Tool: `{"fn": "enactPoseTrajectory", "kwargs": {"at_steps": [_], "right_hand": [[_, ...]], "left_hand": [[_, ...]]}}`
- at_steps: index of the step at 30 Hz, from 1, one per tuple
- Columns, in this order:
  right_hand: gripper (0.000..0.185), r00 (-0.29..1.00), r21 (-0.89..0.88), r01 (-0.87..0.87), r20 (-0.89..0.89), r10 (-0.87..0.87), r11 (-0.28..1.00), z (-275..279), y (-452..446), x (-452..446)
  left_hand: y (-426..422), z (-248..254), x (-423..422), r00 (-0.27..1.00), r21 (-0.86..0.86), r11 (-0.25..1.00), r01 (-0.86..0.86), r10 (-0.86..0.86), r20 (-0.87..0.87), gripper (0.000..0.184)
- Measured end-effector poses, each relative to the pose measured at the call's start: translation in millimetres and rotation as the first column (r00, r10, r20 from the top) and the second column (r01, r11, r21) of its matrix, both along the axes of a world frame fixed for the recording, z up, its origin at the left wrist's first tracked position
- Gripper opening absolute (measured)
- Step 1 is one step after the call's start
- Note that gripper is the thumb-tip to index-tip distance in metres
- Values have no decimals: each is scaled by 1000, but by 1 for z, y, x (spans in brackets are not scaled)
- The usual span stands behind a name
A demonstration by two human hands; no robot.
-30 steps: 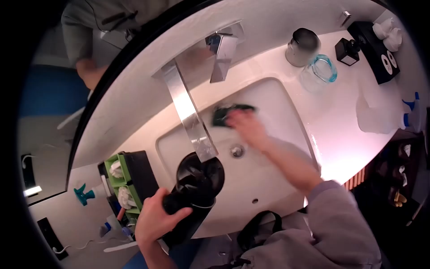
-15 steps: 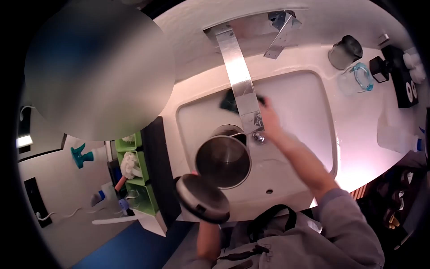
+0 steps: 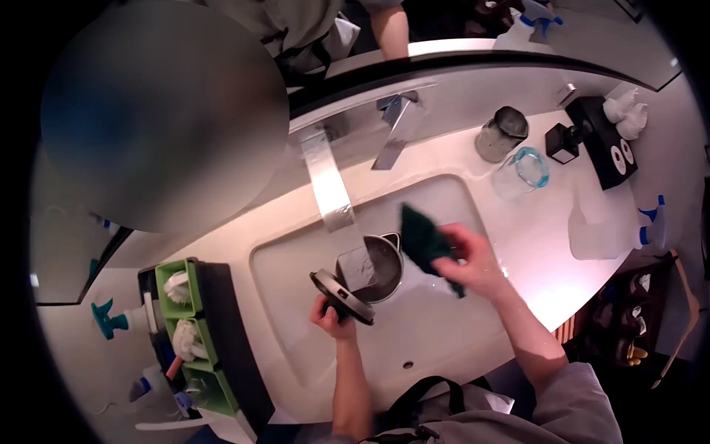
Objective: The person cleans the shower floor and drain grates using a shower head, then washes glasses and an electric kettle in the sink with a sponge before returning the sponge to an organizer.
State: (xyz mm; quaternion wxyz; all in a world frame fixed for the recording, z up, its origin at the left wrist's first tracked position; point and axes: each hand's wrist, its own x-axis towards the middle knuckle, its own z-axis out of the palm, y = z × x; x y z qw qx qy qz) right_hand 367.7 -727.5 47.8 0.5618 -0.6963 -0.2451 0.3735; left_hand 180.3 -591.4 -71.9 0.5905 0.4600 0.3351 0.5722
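Note:
My left hand (image 3: 330, 320) is closed at the side of a metal kettle (image 3: 388, 270), under its raised, round lid (image 3: 344, 297); the handle is mostly hidden. The kettle is in the white sink (image 3: 296, 348), its open mouth facing up. Over it reaches the flat metal tap (image 3: 328, 181); a pale sheet that looks like running water drops from it across the kettle's mouth. To the right of the kettle, my right hand (image 3: 477, 263) grips a dark green cloth (image 3: 423, 238), held up above the basin.
On the counter to the right stand a dark-topped jar (image 3: 503, 135), a clear jar with a blue rim (image 3: 521, 174), a black bottle (image 3: 563, 142) and a spray bottle (image 3: 603, 233). A caddy with green bins (image 3: 211, 340) is at left. A mirror (image 3: 458, 55) runs behind.
My right hand has come out from behind the tap with the green cloth, toward me and rightward. The kettle now sits under the tap's end. The camera view has tilted up and turned.

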Motion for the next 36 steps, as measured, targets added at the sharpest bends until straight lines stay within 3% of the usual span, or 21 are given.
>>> {"fn": "enactPoseTrajectory", "kwargs": {"at_steps": [1,2,3,4,7,10,11,14,16,18,19,22,24,25,27,29,30,31,32,33,36], "right_hand": [[37,993,-32,-96,63,98,995,22,18,-9],[37,903,-69,-253,341,261,965,12,33,-12],[36,723,-111,-353,599,346,929,3,46,-17],[23,593,-349,-374,622,511,859,1,65,-29],[8,452,-332,-468,707,544,819,-17,93,-28],[19,509,-317,-556,601,616,769,-75,127,-58],[23,751,-314,-465,356,557,827,-115,143,-74],[26,778,-496,-463,171,605,735,-126,142,-87],[26,686,-541,-527,183,704,655,-150,146,-90],[28,548,-568,-618,184,816,543,-178,156,-104],[29,486,-573,-655,180,855,493,-189,161,-107],[33,396,-486,-772,134,908,408,-225,165,-119],[34,478,-279,-846,-17,878,454,-193,149,-114],[37,444,-253,-834,222,868,491,-161,133,-105],[36,629,37,-766,249,736,642,-86,93,-83],[34,832,-82,-554,-7,555,829,-29,45,-63],[34,884,-12,-437,-193,426,900,-37,20,-54],[35,878,36,-300,-381,291,953,-53,-1,-50],[34,781,135,-82,-607,148,987,-63,-15,-55],[34,599,171,156,-799,45,973,-76,-28,-59],[34,460,136,501,-878,-131,855,-118,-31,-69]], "left_hand": [[1,-14,-8,985,7,993,114,-114,133,38],[8,-41,4,995,352,934,-54,78,-54,35],[9,-50,-21,988,443,895,-59,116,-104,35],[11,-60,-44,976,529,846,-64,163,-144,38],[12,-61,-40,991,324,938,120,-133,18,39],[10,-51,-26,1000,-33,999,-17,18,7,49],[23,-68,-38,999,-13,999,38,-38,13,48],[54,-106,-64,991,43,990,135,-135,-7,46],[58,-106,-70,994,77,992,104,-102,-36,46],[67,-92,-96,939,21,942,336,-333,-85,40],[33,-50,-69,999,-20,1000,18,-19,-50,35],[34,-27,-85,951,179,953,245,-200,-237,32],[29,9,-88,904,190,930,314,-232,-359,32],[33,26,-93,853,186,891,414,-308,-421,32],[30,72,-100,739,120,822,556,-423,-525,31],[19,124,-103,569,19,721,693,-531,-628,32],[7,150,-98,435,42,643,765,-467,-770,36],[-2,167,-92,292,46,552,833,-367,-883,41],[1,174,-84,236,139,339,931,-266,-935,43],[-2,183,-74,203,115,315,942,-263,-943,43],[-1,201,-39,-249,-239,308,921,-8,-969,31]]}}
